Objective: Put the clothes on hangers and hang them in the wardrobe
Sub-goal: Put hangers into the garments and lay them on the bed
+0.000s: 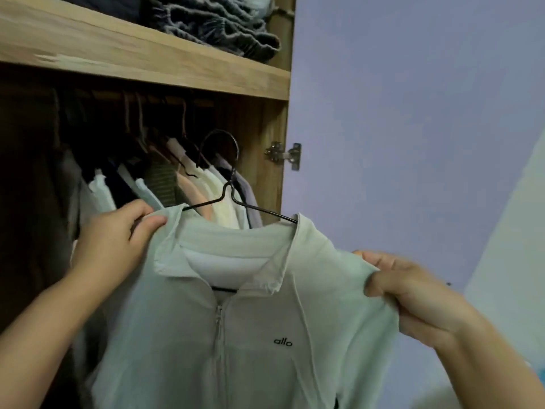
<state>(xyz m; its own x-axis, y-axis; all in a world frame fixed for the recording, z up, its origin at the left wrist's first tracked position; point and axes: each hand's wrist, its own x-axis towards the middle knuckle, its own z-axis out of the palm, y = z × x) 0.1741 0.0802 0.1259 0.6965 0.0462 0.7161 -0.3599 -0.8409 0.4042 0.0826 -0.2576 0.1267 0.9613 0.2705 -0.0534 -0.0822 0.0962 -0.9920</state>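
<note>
my left grip (118, 240) pinches the collar edge of the pale zip jacket (236, 335), thumb and fingers clamped on the cloth, and my right grip (413, 293) is clamped on its other shoulder. i hold it spread like this so it sits square on the dark wire hanger (233, 199), whose hook stands free in the air, not yet on the rail. the jacket hangs in front of the open wardrobe (265, 178), just outside its right end. inside, a packed row of hung clothes (182, 184) fills the rail, pale tops nearest the gap. on the shelf (147, 54) above lie folded dark garments (218, 22).
</note>
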